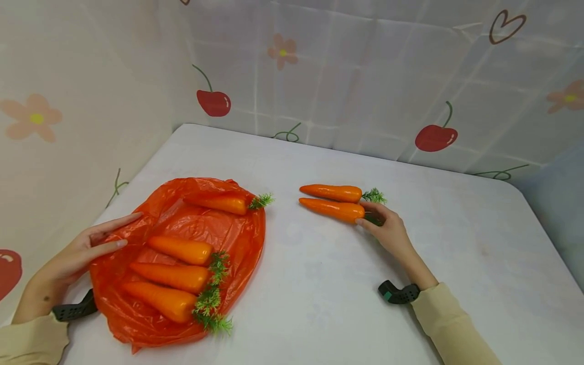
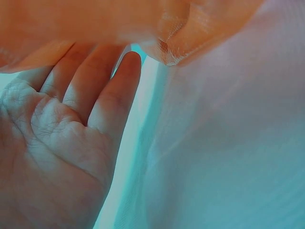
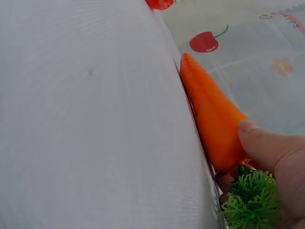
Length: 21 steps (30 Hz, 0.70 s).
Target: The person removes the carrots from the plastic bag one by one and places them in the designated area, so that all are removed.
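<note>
An orange-red plastic bag (image 1: 237,263) lies spread out on the left, with several orange carrots (image 1: 171,274) with green tops on it. My left hand (image 1: 79,253) rests at the bag's left edge, thumb and a finger stretched out over the plastic. In the left wrist view the other fingers (image 2: 112,98) extend straight, their tips partly hidden by the bag. My right hand (image 1: 388,230) pinches a carrot (image 1: 330,209) by its thick end, close over the table. Its leafy top (image 3: 252,202) shows beside my palm. Just behind it lies another carrot (image 1: 333,192), pointing the same way.
Everything lies on a white table (image 1: 310,304). A curtain (image 1: 347,81) printed with cherries, flowers and hearts hangs along the back and left sides. A black band (image 1: 399,293) sits on my right wrist, another (image 1: 75,308) on the left.
</note>
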Each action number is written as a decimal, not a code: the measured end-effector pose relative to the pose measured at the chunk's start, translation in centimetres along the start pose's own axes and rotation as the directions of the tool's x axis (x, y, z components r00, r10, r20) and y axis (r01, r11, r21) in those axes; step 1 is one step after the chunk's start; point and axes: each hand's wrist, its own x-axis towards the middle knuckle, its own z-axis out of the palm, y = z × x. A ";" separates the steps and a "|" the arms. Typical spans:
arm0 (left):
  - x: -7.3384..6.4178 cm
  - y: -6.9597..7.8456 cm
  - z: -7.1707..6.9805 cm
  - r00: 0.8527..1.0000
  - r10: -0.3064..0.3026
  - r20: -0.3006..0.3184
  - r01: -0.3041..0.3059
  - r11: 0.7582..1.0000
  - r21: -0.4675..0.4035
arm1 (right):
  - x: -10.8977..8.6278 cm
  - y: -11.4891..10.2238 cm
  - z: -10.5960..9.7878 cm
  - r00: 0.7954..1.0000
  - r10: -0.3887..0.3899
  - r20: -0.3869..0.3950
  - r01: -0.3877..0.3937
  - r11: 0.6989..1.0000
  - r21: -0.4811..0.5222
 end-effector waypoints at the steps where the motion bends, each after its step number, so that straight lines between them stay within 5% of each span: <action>1: 0.0 0.0 0.0 1.000 -0.003 -0.001 0.003 1.000 0.003 | 0.0 0.0 0.0 1.000 0.000 -0.002 0.000 1.000 -0.001; 8: 0.2 0.0 0.0 1.000 -0.028 -0.015 0.028 0.999 0.036 | -0.1 -0.6 -0.4 0.999 -0.037 -0.022 0.036 0.999 -0.026; 15: 0.3 0.0 0.1 0.999 0.047 0.013 -0.048 0.998 0.028 | -0.4 -2.3 -1.4 0.991 -0.104 -0.079 0.096 0.990 -0.103; 21: 0.0 0.0 0.0 1.000 -0.016 -0.020 0.017 0.998 0.066 | -0.6 -4.6 -1.9 0.974 -0.182 -0.136 0.157 0.972 -0.176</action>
